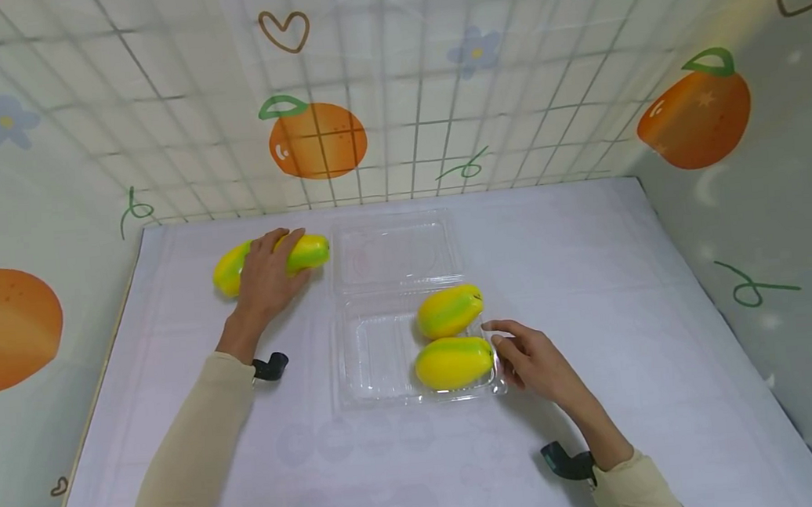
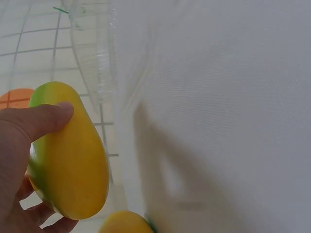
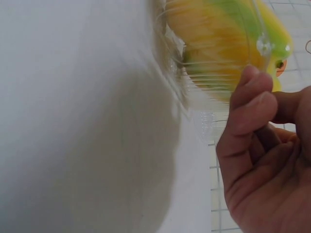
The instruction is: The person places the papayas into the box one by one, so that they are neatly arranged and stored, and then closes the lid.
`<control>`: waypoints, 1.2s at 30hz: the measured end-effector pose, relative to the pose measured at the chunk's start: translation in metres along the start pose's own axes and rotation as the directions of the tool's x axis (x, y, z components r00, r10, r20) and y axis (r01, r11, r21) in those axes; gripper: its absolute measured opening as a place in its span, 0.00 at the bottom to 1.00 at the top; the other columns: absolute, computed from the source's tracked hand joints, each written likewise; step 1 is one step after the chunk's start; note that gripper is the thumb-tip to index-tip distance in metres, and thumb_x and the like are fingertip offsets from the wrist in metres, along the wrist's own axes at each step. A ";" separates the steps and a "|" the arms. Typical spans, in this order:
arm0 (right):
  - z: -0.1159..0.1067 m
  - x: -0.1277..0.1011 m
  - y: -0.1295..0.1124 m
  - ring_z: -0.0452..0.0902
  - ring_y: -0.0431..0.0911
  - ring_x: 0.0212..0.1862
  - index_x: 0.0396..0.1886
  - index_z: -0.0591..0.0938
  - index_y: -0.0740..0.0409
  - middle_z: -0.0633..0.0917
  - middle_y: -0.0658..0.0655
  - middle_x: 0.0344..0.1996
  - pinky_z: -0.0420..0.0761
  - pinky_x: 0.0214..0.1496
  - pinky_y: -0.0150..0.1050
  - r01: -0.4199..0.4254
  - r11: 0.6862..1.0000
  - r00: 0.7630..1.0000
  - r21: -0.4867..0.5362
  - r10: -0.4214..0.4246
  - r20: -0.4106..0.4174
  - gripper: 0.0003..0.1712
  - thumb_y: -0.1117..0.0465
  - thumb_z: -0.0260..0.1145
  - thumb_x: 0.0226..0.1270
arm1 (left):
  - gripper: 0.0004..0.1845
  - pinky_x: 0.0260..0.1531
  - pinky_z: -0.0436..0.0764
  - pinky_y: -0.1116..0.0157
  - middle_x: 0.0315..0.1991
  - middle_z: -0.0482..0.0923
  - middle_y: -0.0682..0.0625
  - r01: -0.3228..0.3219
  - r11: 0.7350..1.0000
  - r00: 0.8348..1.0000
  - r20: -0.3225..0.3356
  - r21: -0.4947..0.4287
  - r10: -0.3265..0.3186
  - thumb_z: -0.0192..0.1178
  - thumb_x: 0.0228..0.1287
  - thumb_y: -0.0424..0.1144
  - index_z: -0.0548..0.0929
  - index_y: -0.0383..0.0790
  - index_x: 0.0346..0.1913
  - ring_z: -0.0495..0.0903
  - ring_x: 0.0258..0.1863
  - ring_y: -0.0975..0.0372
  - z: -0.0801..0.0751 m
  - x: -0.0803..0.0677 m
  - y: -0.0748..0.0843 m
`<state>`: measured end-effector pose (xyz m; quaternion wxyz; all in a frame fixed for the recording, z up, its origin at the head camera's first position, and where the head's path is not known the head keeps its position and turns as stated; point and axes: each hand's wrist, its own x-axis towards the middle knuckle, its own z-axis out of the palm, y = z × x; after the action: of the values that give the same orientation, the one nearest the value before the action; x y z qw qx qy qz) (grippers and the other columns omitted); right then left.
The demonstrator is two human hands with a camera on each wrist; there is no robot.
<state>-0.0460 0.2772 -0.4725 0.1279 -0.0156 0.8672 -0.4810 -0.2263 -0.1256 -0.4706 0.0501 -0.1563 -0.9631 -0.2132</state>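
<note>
My left hand (image 1: 269, 271) lies at the back left of the table and grips a yellow-green mango (image 1: 309, 251). In the left wrist view the thumb (image 2: 51, 119) presses on that mango (image 2: 73, 165) and the fingers curl under it. A second mango (image 1: 226, 271) lies just left of the hand. A clear plastic tray (image 1: 348, 352) in the middle holds two more mangoes (image 1: 450, 311) (image 1: 454, 362). My right hand (image 1: 502, 339) holds the tray's right rim with curled fingertips (image 3: 252, 97). Through the clear wall a mango (image 3: 223, 34) shows.
The tray's hinged lid (image 1: 392, 254) lies open flat behind it. The table is covered with a white cloth (image 1: 591, 272). Walls printed with oranges and a grid stand close at the back, left and right.
</note>
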 end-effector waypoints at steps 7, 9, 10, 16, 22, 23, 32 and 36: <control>-0.001 0.000 -0.001 0.69 0.47 0.17 0.67 0.74 0.63 0.77 0.56 0.20 0.75 0.19 0.34 0.011 1.000 1.000 0.002 -0.011 0.006 0.20 0.62 0.55 0.80 | 0.36 0.69 0.60 0.43 0.70 0.66 0.42 -0.045 0.999 0.999 -0.026 -0.029 0.044 0.69 0.64 0.48 0.70 0.49 0.74 0.62 0.68 0.44 -0.006 -0.003 0.007; -0.001 0.000 -0.001 0.69 0.46 0.17 0.67 0.74 0.63 0.77 0.56 0.20 0.75 0.19 0.34 0.015 1.000 1.000 0.006 -0.015 0.008 0.20 0.62 0.55 0.80 | 0.36 0.68 0.62 0.44 0.69 0.67 0.42 -0.061 0.997 0.998 -0.028 -0.040 0.059 0.69 0.64 0.49 0.70 0.50 0.74 0.63 0.67 0.44 -0.009 -0.005 0.012; -0.001 0.000 -0.001 0.69 0.46 0.17 0.67 0.74 0.63 0.77 0.55 0.20 0.75 0.19 0.34 0.015 1.000 1.000 0.007 -0.015 0.008 0.20 0.62 0.55 0.80 | 0.36 0.67 0.63 0.44 0.69 0.67 0.42 -0.069 0.997 0.997 -0.027 -0.045 0.067 0.68 0.63 0.49 0.70 0.50 0.74 0.63 0.66 0.44 -0.011 -0.006 0.015; -0.001 0.000 -0.001 0.69 0.47 0.17 0.67 0.74 0.63 0.77 0.56 0.20 0.75 0.19 0.34 0.012 1.000 1.000 0.004 -0.012 0.009 0.21 0.62 0.55 0.81 | 0.35 0.61 0.67 0.44 0.65 0.70 0.42 -0.136 0.988 0.991 -0.018 -0.067 0.135 0.67 0.63 0.50 0.71 0.50 0.73 0.66 0.62 0.45 -0.020 -0.013 0.034; 0.000 0.000 -0.001 0.69 0.48 0.17 0.67 0.74 0.63 0.77 0.56 0.20 0.75 0.19 0.34 0.011 1.000 1.000 0.000 -0.011 0.006 0.21 0.60 0.55 0.81 | 0.35 0.60 0.69 0.45 0.63 0.71 0.44 -0.190 0.979 0.982 0.008 -0.077 0.191 0.67 0.62 0.54 0.72 0.51 0.71 0.67 0.60 0.46 -0.022 -0.019 0.054; 0.000 0.000 -0.001 0.69 0.48 0.17 0.67 0.74 0.63 0.77 0.56 0.20 0.75 0.19 0.34 0.011 1.000 1.000 -0.001 -0.011 0.005 0.21 0.60 0.55 0.81 | 0.35 0.59 0.70 0.46 0.63 0.71 0.44 -0.193 0.978 0.981 0.018 -0.077 0.195 0.67 0.62 0.54 0.72 0.51 0.71 0.67 0.60 0.47 -0.022 -0.020 0.057; 0.000 0.000 -0.001 0.69 0.48 0.17 0.67 0.74 0.64 0.77 0.56 0.20 0.75 0.19 0.34 0.019 1.000 1.000 -0.004 -0.019 0.003 0.21 0.61 0.55 0.81 | 0.36 0.55 0.74 0.52 0.62 0.72 0.47 -0.238 0.967 0.967 0.068 -0.088 0.245 0.67 0.62 0.58 0.72 0.53 0.72 0.70 0.56 0.52 -0.016 -0.029 0.076; 0.000 0.000 -0.001 0.69 0.48 0.17 0.67 0.74 0.64 0.77 0.56 0.20 0.75 0.19 0.34 0.017 1.000 1.000 -0.001 -0.017 0.004 0.21 0.61 0.55 0.81 | 0.35 0.53 0.74 0.54 0.60 0.73 0.48 -0.275 0.956 0.957 0.065 -0.101 0.282 0.68 0.61 0.58 0.73 0.53 0.70 0.70 0.54 0.53 -0.011 -0.033 0.083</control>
<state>-0.0460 0.2770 -0.4714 0.1255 -0.0243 0.8671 -0.4815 -0.1684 -0.0680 -0.4335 0.0346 -0.3008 -0.9220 -0.2413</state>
